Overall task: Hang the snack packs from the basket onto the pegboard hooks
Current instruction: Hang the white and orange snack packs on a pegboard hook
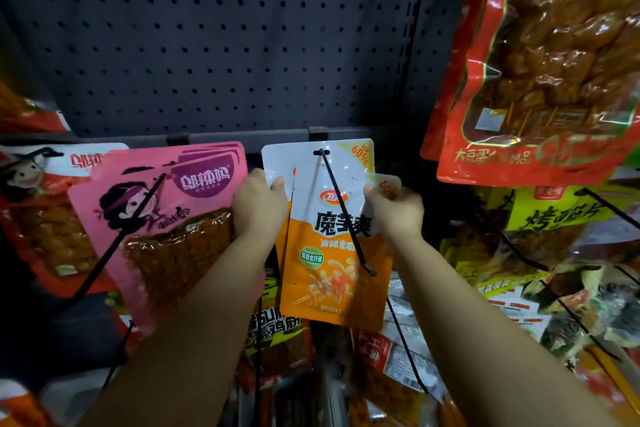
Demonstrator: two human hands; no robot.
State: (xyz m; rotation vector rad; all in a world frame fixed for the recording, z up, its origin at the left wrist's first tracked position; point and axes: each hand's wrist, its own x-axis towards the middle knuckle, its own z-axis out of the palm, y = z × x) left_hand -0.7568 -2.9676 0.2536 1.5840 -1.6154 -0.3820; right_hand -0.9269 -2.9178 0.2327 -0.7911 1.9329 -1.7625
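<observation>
- Both hands are up at the pegboard (214, 45), working one hook (346, 211) in the middle bay.
- Left hand (259, 204): fingers clamped on the upper left corner of the orange-and-white snack packs (332, 253), thumb in front. This looks meant to steady the stack so it cannot swing.
- Right hand (398, 208): fingers pinched on the upper right edge, where another pack's corner peeks out behind. Probably squaring the packs up.
- The front pack's slot is already threaded; the hook's rod runs out through it toward the viewer (tip upturned, presumably to stop packs sliding off).
- Pink packs (166, 218) hang on the neighbouring hook to the left, touching the left hand's back.
- Basket: I cannot pick it out among the clutter below.
</observation>
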